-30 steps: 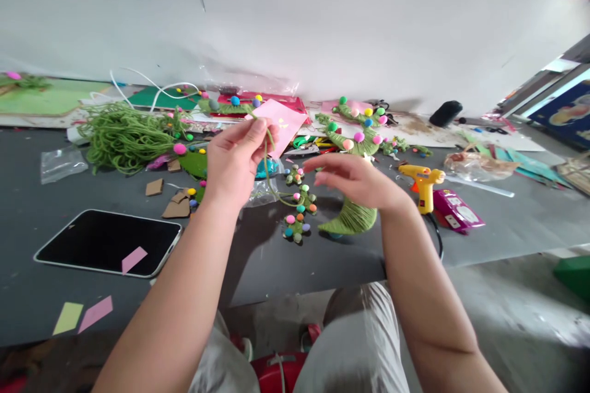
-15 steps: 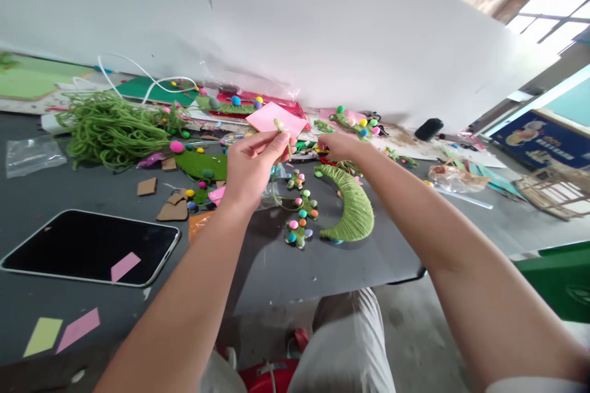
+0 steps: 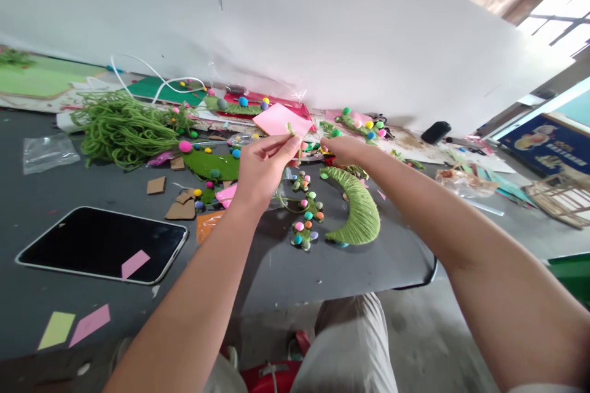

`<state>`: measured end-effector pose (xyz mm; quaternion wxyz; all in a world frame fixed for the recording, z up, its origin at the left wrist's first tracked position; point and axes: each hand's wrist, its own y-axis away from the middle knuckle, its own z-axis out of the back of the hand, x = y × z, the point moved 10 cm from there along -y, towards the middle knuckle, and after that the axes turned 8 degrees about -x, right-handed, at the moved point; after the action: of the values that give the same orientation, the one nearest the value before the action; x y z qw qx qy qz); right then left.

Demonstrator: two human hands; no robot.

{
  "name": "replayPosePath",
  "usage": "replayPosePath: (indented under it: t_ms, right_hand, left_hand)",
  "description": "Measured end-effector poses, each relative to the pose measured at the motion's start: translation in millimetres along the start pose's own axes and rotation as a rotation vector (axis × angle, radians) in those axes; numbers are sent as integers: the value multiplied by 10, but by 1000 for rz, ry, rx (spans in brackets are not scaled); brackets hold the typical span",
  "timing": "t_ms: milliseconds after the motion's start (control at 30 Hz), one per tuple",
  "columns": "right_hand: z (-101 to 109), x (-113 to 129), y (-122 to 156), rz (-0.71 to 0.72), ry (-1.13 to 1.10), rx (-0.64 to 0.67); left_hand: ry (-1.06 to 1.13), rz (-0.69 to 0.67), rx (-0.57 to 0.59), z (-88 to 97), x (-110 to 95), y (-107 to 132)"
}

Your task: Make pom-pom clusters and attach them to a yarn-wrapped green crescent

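My left hand [image 3: 263,171] is closed in a pinch on a short piece of green yarn [image 3: 291,129], whose end sticks up past the thumb. Just to its right, my right hand [image 3: 345,151] reaches over the table with curled fingers. What its fingertips hold, if anything, is hidden. Below the hands lies a crescent wrapped in green yarn [image 3: 362,212]. Beside the crescent are several small green shapes dotted with coloured pom-poms [image 3: 304,236]. A pink paper square [image 3: 281,118] lies behind my left hand.
A heap of green yarn [image 3: 122,129] lies on the left of the dark table [image 3: 271,270]. Nearer are a tablet-like black device [image 3: 104,245], cardboard scraps [image 3: 180,209] and paper strips [image 3: 90,325]. A white wall [image 3: 322,24] rises behind. A plastic bag [image 3: 465,183] sits at right.
The view has turned slightly, so the table things appear further right. My left hand keeps its pinch on the yarn. A green pom-pom now shows above my right hand.
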<state>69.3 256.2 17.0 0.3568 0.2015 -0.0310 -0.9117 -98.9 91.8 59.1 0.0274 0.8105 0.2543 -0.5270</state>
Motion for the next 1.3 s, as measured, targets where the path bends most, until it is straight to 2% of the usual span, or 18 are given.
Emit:
replayPosePath:
  t_ms: [300, 467, 633, 767, 933, 1067, 1233, 1300]
  right_hand:
    - [-31, 32, -58, 98, 36, 19]
    - [-13, 53, 0, 128, 33, -10]
    - [54, -32, 72, 98, -102, -48]
    - [153, -88, 106, 69, -329, -87]
    - [381, -173, 110, 49, -771, -271]
    - [444, -251, 92, 8, -1184, -384]
    - [556, -519, 193, -115, -1418, -746]
    - [590, -613, 293, -173, -1509, -842]
  left_hand:
    - [-10, 29, -6, 10, 53, 1]
    - [-10, 40, -13, 12, 77, 0]
    - [45, 48, -21, 45, 67, -43]
    - [183, 52, -96, 155, 27, -108]
    - [260, 107, -126, 197, 62, -127]
    - [269, 122, -143, 216, 81, -129]
    - [277, 129, -148, 220, 95, -131]
    - [275, 129, -145, 213, 100, -126]
